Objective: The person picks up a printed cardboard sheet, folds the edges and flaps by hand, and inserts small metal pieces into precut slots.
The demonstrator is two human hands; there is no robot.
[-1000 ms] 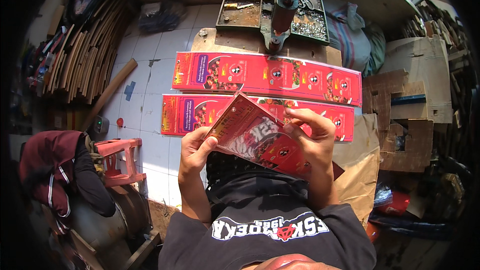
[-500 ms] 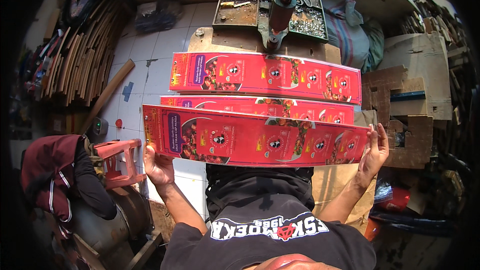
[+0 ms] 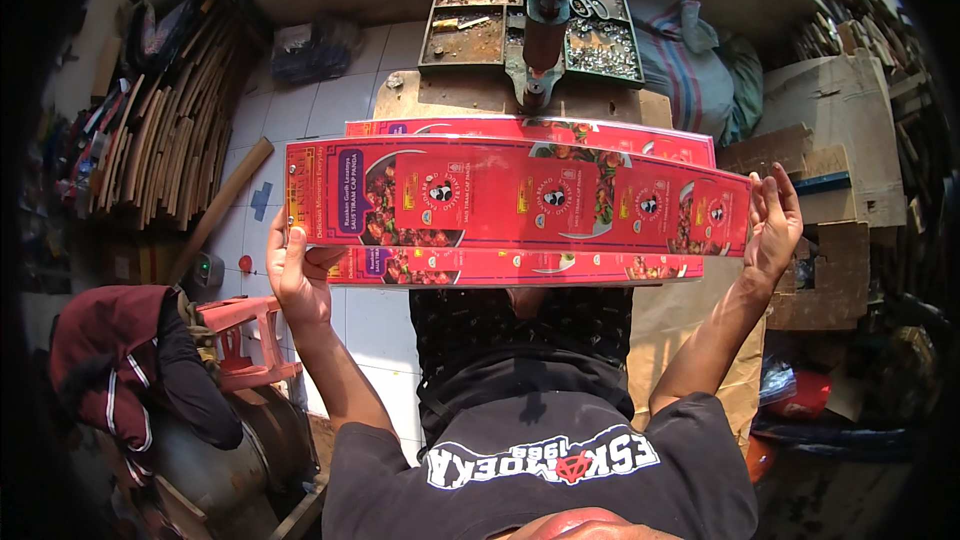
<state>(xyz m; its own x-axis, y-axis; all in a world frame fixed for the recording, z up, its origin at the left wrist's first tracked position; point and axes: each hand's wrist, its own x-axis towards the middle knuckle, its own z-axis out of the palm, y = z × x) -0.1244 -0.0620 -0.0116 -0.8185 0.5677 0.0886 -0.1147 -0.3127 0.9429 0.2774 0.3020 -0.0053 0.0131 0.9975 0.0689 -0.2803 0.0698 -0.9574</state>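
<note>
A long red printed panel (image 3: 500, 202) with food pictures is held across in front of me by its two ends. My left hand (image 3: 302, 270) is closed on its left end, thumb on the printed face and the other fingers partly hidden. At the opposite end, my right hand (image 3: 772, 230) grips the edge with some fingers raised. Behind the held panel lie similar red panels, a far one (image 3: 660, 145) showing along its top edge and a nearer one (image 3: 540, 266) showing below. The held panel hides most of both.
Beyond the panels stands a dark press-like tool (image 3: 543, 40) between metal trays (image 3: 470, 40) of small parts and scissors (image 3: 588, 2). Cardboard sheets (image 3: 160, 110) stack at the left, near a pink plastic stool (image 3: 245, 340). Brown boards (image 3: 830, 130) and a striped sack (image 3: 680, 70) are at the right.
Both hands have carried the held panel away from my body, over the other panels. It now covers much of the far panel, while the nearer one shows below it.
</note>
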